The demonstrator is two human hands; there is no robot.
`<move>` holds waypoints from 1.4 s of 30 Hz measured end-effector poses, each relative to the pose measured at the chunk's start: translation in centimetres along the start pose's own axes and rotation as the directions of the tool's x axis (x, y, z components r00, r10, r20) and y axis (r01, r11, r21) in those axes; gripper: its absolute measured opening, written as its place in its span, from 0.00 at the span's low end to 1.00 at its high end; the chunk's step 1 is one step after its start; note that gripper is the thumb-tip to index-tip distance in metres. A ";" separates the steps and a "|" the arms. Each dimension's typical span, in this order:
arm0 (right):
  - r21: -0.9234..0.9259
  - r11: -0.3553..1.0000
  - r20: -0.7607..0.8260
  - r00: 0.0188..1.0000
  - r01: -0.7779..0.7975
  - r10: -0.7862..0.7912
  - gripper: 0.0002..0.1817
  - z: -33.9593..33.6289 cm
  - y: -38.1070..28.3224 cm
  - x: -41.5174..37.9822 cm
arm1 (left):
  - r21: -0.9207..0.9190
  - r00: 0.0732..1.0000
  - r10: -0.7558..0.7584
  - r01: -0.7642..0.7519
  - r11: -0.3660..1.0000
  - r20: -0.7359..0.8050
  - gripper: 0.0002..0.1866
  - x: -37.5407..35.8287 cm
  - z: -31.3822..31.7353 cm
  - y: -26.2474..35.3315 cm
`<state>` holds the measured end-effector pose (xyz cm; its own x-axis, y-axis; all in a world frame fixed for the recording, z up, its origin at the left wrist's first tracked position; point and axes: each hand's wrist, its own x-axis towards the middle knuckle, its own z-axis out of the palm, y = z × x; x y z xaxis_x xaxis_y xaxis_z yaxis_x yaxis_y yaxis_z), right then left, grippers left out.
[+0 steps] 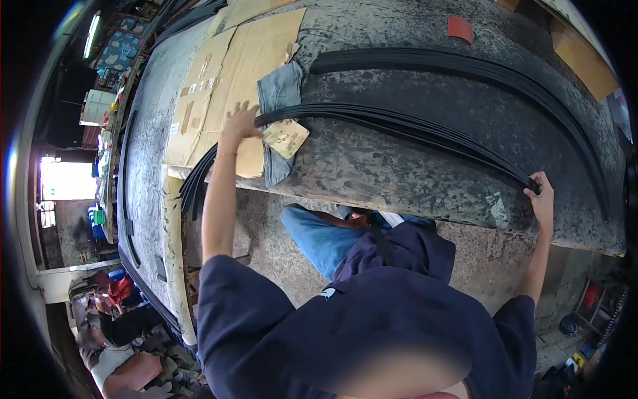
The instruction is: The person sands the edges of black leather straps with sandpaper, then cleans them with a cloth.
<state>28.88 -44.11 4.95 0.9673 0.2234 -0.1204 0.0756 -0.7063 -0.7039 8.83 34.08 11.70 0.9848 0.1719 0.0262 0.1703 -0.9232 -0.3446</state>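
A bundle of long black strips (399,125) runs across the worn dark table in front of me. My left hand (242,122) lies over the bundle near its left part, fingers spread, beside a grey cloth and a stained yellowish piece (286,137). Left of that hand the strips hang over the table edge with their ends fanned. At the right end, my right hand (541,189) pinches the bundle between thumb and fingers. Farther back, a second bundle of black strips (458,65) lies curved on the table.
Flattened cardboard (219,83) covers the table's left part, under the grey cloth (282,88). A small red piece (460,30) lies at the back. Another person (116,356) sits at the lower left. A metal rack (593,302) stands at the lower right.
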 end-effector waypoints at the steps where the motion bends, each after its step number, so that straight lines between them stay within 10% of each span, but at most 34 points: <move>1: -0.075 0.995 0.006 0.998 0.064 -0.064 0.21 0.1 -1.0 -0.2 | -0.024 1.000 0.006 -0.005 1.000 0.014 0.38 0.9 -1.6 2.3; 3: -0.231 0.964 0.126 0.986 0.133 -0.106 0.31 0.2 -0.7 0.7 | -0.403 0.987 0.118 -0.064 0.913 0.110 0.37 3.2 -7.3 10.9; 4: -0.236 0.962 0.114 0.987 0.136 -0.112 0.31 0.5 -1.8 0.5 | -0.446 0.904 0.155 -0.338 0.829 -0.398 0.36 1.8 -8.6 20.1; 6: -0.511 0.835 0.068 0.978 0.203 -0.197 0.35 2.3 -6.5 -1.0 | -0.406 0.894 0.229 -0.387 0.828 -0.385 0.42 2.4 -6.2 26.6; 10: -0.456 0.742 0.056 0.848 0.492 -0.528 0.42 8.6 -12.2 -1.5 | -0.366 0.895 0.179 -0.340 0.866 -0.408 0.40 2.2 -3.5 33.6; 42: -0.565 0.647 0.048 0.804 0.511 -0.593 0.36 14.2 -10.5 -2.0 | -0.278 0.883 -0.348 0.265 0.923 -0.316 0.29 -1.2 3.0 15.3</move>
<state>22.68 -27.56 2.64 0.7209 0.6307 0.2872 0.6806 -0.7226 -0.1214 10.15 20.78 3.56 0.8209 0.3648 0.4394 0.4281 -0.9023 -0.0507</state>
